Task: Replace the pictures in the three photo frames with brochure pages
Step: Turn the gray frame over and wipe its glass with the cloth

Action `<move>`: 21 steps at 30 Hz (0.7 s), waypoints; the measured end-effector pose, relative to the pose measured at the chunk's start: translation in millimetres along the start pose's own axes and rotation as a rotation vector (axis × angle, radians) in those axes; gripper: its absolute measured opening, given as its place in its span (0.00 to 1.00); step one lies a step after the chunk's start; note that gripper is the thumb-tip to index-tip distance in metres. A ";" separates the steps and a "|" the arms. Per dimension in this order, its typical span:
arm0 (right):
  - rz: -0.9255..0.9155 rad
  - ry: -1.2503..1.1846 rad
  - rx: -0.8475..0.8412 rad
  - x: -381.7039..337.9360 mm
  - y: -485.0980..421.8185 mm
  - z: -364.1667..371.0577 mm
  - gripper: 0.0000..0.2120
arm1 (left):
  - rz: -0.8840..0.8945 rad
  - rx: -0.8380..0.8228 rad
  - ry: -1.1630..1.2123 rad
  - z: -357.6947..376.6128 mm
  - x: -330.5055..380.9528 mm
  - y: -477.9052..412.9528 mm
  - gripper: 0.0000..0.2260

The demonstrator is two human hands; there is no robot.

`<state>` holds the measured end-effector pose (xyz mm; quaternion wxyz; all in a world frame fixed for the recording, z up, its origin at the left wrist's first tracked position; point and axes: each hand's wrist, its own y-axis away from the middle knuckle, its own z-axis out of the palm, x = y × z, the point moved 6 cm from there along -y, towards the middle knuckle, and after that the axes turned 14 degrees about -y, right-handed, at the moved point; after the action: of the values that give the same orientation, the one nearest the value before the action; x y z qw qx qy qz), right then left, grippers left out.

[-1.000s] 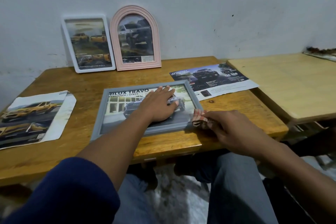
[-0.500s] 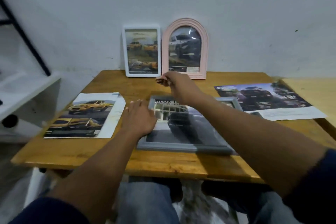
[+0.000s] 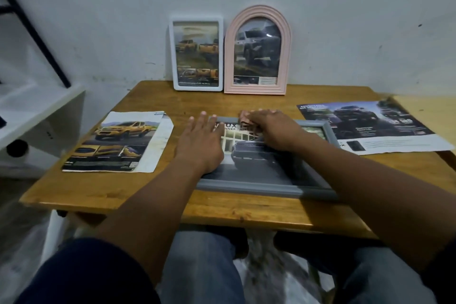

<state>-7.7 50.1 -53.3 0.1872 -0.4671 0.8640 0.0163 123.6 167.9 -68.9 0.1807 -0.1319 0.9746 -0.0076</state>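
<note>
A grey photo frame (image 3: 249, 186) lies flat on the wooden table (image 3: 123, 187), holding a brochure page with a dark truck. My left hand (image 3: 199, 143) rests flat on the frame's left end, fingers spread. Over the frame's top edge, my right hand (image 3: 271, 128) is closed on a small pink-and-white cloth (image 3: 245, 118). A white frame (image 3: 196, 54) and a pink arched frame (image 3: 257, 50) stand against the wall, each showing a truck page.
A brochure page with yellow trucks (image 3: 121, 142) lies at the left of the table. A dark truck brochure page (image 3: 370, 126) lies at the right. A paler table (image 3: 429, 116) adjoins on the right, and a white shelf (image 3: 32, 116) stands at the left.
My right hand carried the cloth from the frame's lower right corner up to its top edge. My left hand slid from the frame's middle to its left end. The view shifted left.
</note>
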 end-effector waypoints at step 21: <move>0.342 -0.653 0.420 -30.3 12.3 -47.7 0.09 | -0.369 -0.047 0.677 -7.8 -1.0 35.7 0.24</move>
<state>-17.4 71.7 -0.5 0.5367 -0.2388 0.8091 0.0176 112.7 202.3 -63.6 -0.1588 -0.2993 0.9389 -0.0606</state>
